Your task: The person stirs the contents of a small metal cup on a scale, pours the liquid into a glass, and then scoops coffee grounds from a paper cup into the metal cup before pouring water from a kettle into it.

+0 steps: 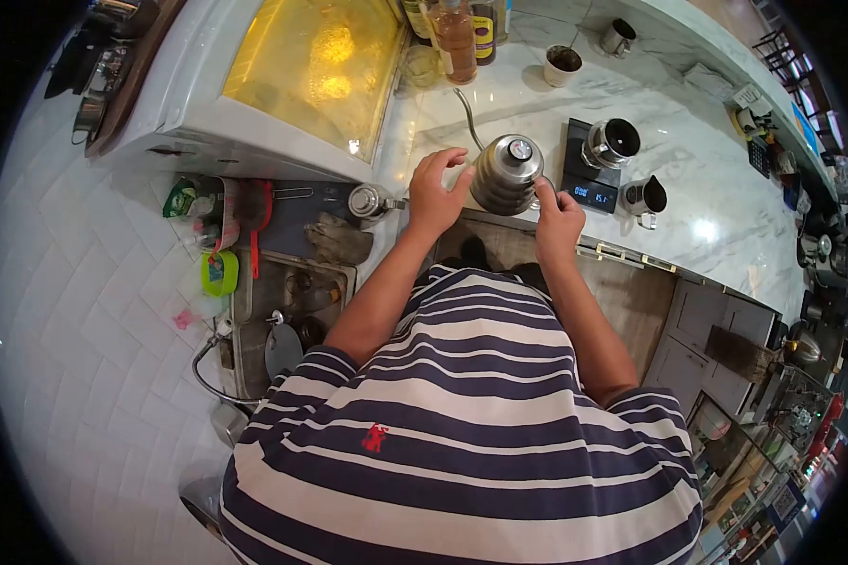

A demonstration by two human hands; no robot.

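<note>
A steel gooseneck kettle is in front of me at the counter's near edge, its thin spout pointing away to the upper left. My right hand has its fingers wrapped at the kettle's right side, where the handle is mostly hidden. My left hand is beside the kettle's left side, thumb and fingers apart, holding nothing. Right of the kettle, a black scale with a lit display bears a glass vessel with a dark top. A steel pitcher stands right of the scale.
Bottles and a glass stand at the back by the yellow-lit case. A white cup and a small metal cup are farther back. A sink lies at the left.
</note>
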